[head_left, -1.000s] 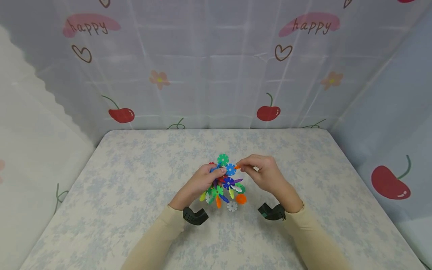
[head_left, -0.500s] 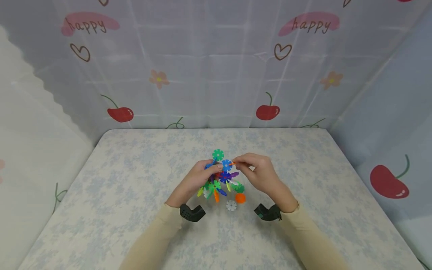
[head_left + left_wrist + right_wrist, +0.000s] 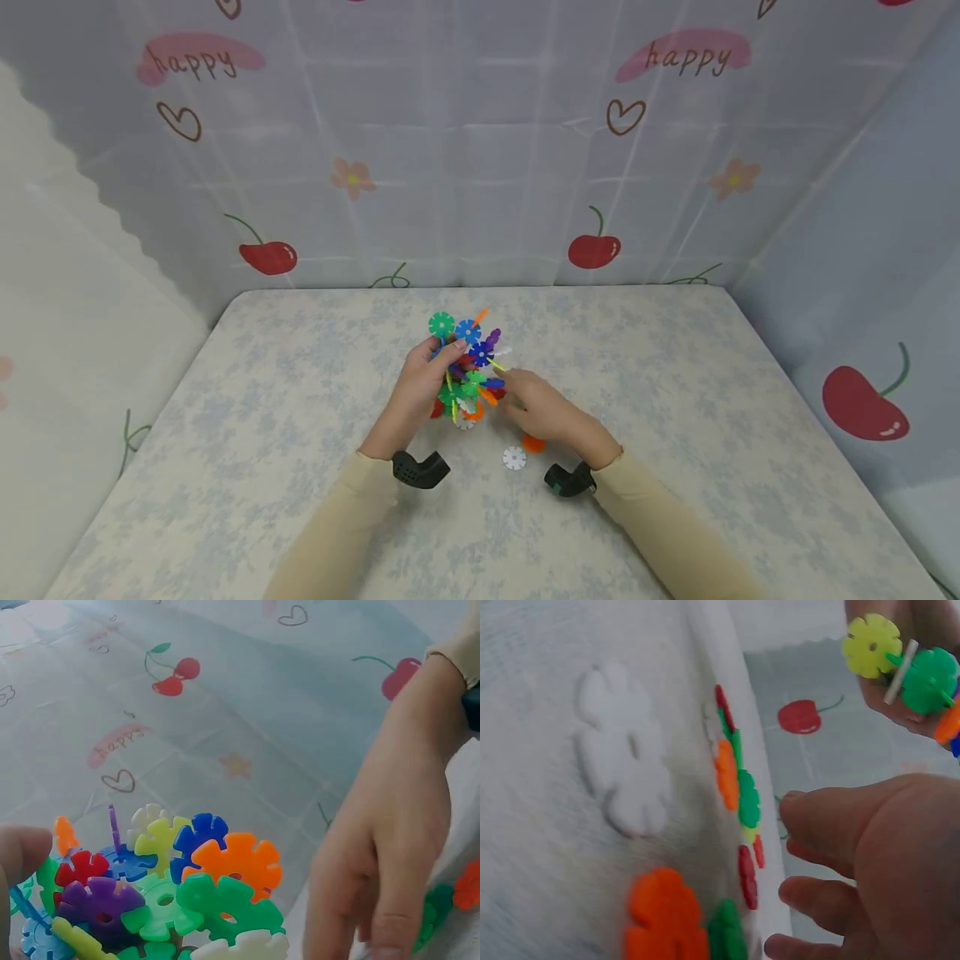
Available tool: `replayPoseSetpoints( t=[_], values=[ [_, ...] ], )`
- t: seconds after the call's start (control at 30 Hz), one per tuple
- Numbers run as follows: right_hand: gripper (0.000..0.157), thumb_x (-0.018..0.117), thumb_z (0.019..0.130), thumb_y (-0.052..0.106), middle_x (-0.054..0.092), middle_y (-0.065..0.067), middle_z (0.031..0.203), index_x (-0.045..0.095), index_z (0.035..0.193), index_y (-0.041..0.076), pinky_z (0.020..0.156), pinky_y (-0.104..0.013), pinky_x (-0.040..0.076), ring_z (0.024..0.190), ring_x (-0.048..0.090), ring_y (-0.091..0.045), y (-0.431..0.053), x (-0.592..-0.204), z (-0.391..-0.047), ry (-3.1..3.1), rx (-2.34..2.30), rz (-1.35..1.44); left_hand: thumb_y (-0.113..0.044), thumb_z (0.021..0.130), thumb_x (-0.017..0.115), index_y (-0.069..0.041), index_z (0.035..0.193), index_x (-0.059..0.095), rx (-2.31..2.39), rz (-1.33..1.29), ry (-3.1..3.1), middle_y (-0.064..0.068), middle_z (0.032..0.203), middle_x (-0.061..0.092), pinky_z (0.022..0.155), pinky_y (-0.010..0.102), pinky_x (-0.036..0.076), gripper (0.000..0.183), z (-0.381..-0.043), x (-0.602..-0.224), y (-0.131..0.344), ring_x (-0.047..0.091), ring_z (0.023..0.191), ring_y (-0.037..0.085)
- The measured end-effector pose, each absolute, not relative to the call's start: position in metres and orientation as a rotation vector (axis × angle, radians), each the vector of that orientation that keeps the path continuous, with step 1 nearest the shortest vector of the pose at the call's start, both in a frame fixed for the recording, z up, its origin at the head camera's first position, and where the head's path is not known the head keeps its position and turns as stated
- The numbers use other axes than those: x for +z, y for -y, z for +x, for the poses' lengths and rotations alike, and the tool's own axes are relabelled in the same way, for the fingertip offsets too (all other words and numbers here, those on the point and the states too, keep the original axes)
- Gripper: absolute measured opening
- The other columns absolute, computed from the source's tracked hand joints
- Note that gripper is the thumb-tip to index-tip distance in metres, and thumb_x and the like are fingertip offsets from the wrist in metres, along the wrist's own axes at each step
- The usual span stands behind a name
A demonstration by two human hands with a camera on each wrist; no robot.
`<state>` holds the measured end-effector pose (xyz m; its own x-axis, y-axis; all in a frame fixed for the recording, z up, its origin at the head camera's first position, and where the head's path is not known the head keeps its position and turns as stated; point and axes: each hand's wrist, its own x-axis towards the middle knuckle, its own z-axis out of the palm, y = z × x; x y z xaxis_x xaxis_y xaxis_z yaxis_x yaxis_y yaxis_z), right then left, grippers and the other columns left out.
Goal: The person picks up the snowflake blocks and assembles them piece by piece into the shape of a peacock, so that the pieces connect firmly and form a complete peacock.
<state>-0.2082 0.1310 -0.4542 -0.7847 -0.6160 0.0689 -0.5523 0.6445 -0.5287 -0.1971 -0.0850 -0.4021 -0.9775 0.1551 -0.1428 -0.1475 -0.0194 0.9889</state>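
In the head view my left hand grips a cluster of interlocked snowflake discs, thumb laid over its upper side. A green disc and a light blue disc form the cluster's far end. An orange disc, seen edge-on, sticks out from the light blue one. My right hand reaches low over the table just right of the cluster. The right wrist view shows its fingers apart and holding nothing, above loose discs. Up close, the left wrist view shows the cluster's purple disc among several others.
A loose white disc and a loose orange disc lie on the patterned tabletop. More loose discs, such as a green one and a red one, lie farther off. A printed curtain hangs behind the table.
My right hand has released the orange disc, which now stands in the light blue disc, and has moved down and left toward the table. My left hand has shifted the cluster left and away.
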Motion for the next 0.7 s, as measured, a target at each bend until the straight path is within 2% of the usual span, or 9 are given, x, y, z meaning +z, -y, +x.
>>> replayPoseSetpoints(
  t=[0.07, 0.17, 0.3, 0.4, 0.53, 0.7],
  values=[
    [0.026, 0.061, 0.099, 0.011, 0.069, -0.02, 0.126, 0.069, 0.121, -0.002, 0.119, -0.056, 0.037, 0.12, 0.064, -0.035, -0.127, -0.461, -0.208, -2.746, -0.687, -1.064, -0.031, 0.105, 0.055, -0.006, 0.128, 0.057, 2.122, 0.008, -2.04, 0.002, 0.107, 0.065, 0.095, 0.031, 0.054, 0.035, -0.197, -0.403, 0.084, 0.064, 0.101, 0.014],
    [0.023, 0.066, 0.098, 0.012, 0.072, -0.018, 0.118, 0.073, 0.115, -0.001, 0.117, -0.055, 0.039, 0.116, 0.065, -0.036, -0.123, -0.465, -0.205, -2.787, -0.566, -1.09, -0.029, 0.105, 0.055, -0.005, 0.126, 0.056, 2.151, 0.0, -2.036, 0.001, 0.101, 0.065, 0.088, 0.027, 0.054, 0.032, -0.196, -0.404, 0.081, 0.065, 0.095, 0.012],
    [0.028, 0.067, 0.096, 0.009, 0.071, -0.019, 0.122, 0.073, 0.123, 0.001, 0.101, -0.051, 0.052, 0.115, 0.064, -0.035, -0.122, -0.463, -0.202, -2.882, -0.524, -1.097, -0.028, 0.105, 0.055, -0.006, 0.123, 0.056, 2.193, -0.031, -2.011, 0.0, 0.101, 0.064, 0.09, 0.028, 0.054, 0.029, -0.194, -0.403, 0.078, 0.064, 0.094, 0.012],
    [0.016, 0.07, 0.094, 0.008, 0.075, -0.012, 0.101, 0.078, 0.107, 0.002, 0.085, -0.043, 0.057, 0.095, 0.067, -0.029, -0.122, -0.466, -0.201, -2.966, -0.535, -1.116, -0.026, 0.105, 0.053, -0.006, 0.118, 0.056, 2.23, -0.035, -1.975, 0.001, 0.101, 0.065, 0.089, 0.029, 0.055, 0.024, -0.193, -0.404, 0.077, 0.065, 0.095, 0.013],
    [0.005, 0.077, 0.09, 0.008, 0.071, -0.006, 0.078, 0.08, 0.089, 0.006, 0.066, -0.031, 0.051, 0.072, 0.06, -0.021, -0.121, -0.467, -0.201, -3.031, -0.574, -1.017, -0.024, 0.106, 0.051, -0.006, 0.117, 0.054, 2.267, -0.005, -1.943, 0.001, 0.105, 0.062, 0.086, 0.029, 0.054, 0.022, -0.192, -0.407, 0.075, 0.063, 0.096, 0.013],
    [0.009, 0.079, 0.087, 0.009, 0.065, -0.007, 0.079, 0.077, 0.089, 0.001, 0.062, -0.031, 0.047, 0.071, 0.054, -0.02, -0.119, -0.464, -0.2, -2.996, -0.641, -0.739, -0.025, 0.108, 0.047, -0.005, 0.117, 0.051, 2.256, 0.006, -1.941, 0.003, 0.108, 0.056, 0.086, 0.03, 0.05, 0.023, -0.192, -0.41, 0.072, 0.058, 0.097, 0.015]
  ],
)
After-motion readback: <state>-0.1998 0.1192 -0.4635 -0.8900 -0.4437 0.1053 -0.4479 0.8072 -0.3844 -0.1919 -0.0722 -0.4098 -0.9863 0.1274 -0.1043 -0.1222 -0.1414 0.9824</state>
